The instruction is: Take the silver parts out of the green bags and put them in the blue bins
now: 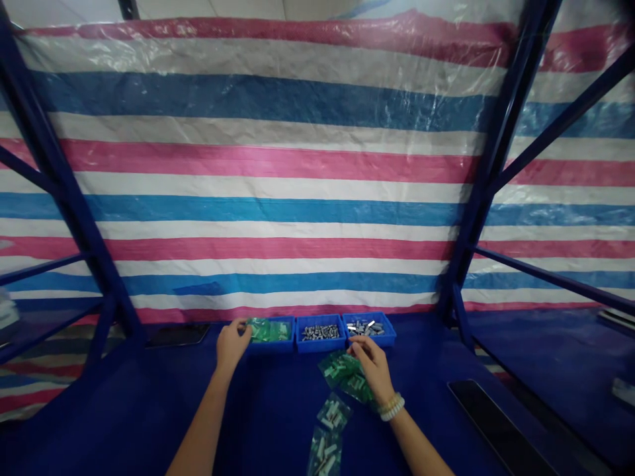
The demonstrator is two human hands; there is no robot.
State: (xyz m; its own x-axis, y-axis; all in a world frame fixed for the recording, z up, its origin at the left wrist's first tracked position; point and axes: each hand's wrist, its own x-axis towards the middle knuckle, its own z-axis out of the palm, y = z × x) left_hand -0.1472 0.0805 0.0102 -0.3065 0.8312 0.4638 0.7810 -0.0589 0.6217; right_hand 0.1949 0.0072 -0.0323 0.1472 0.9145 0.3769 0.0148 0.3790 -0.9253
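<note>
My left hand (233, 345) is at the left end of the row of bins, its thumb and fingers pinched at the edge of a green plastic bag (258, 328). That bag lies over the left blue bin (284, 345), among other green bags. My right hand (373, 369), with a beaded bracelet (391, 406) on the wrist, is just in front of the right blue bin (387, 340). Its fingers are closed together above several green bags of small parts (338, 367); what they hold, if anything, is hidden.
The middle blue bin (321, 345) contains small metal parts, the right one short metal pieces. Clear bags of light-coloured parts (327, 449) lie toward me on the blue table (268, 423). A dark flat phone-like object (496, 423) is at right, another (179, 334) at back left. Blue posts (476, 198) flank a striped sheet.
</note>
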